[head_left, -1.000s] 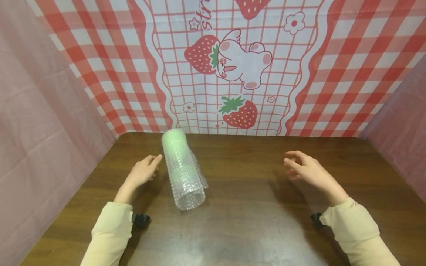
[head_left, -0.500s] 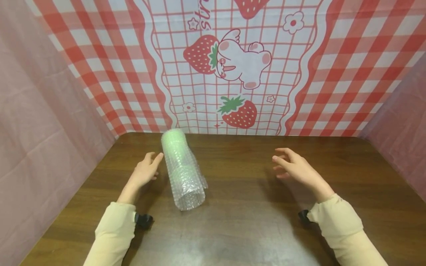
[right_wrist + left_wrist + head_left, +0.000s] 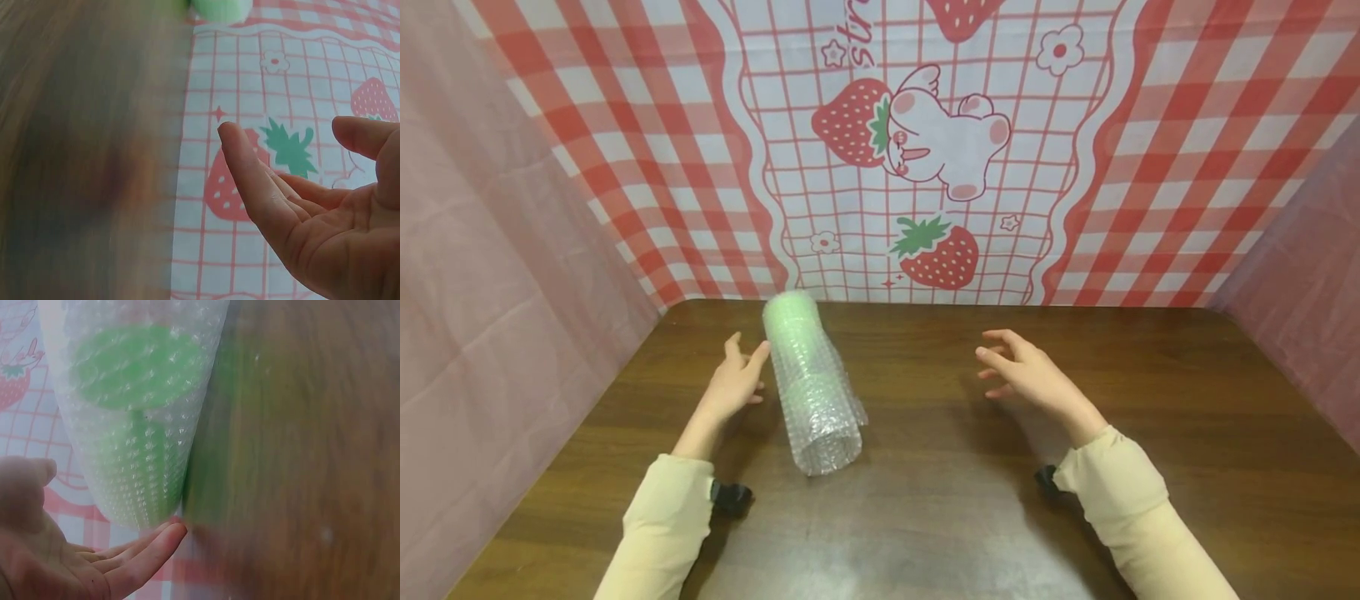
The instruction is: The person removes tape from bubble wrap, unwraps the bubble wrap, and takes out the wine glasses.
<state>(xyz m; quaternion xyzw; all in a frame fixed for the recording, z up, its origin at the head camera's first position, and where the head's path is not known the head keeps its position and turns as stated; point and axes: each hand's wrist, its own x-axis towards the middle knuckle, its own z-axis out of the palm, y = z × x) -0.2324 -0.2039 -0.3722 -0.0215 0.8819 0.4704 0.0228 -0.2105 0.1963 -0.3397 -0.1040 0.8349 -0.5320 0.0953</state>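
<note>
While the bubble-wrapped bundle [image 3: 812,375] is laid on the table [image 3: 940,517], green contents [image 3: 793,321] at its far end and hollow wrap [image 3: 827,452] at its near end, no grip is seen. Left hand [image 3: 733,387] held just left of the bundle, fingers spread wide; contact cannot be told. Right hand [image 3: 1033,375] held well apart to its right, thumb and fingers parted, nothing held. Judged best: right palm to be brought opposite the left, firm green part cupped from both sides, pressure kept light; hollow wrap would probably crumple if squeezed.
</note>
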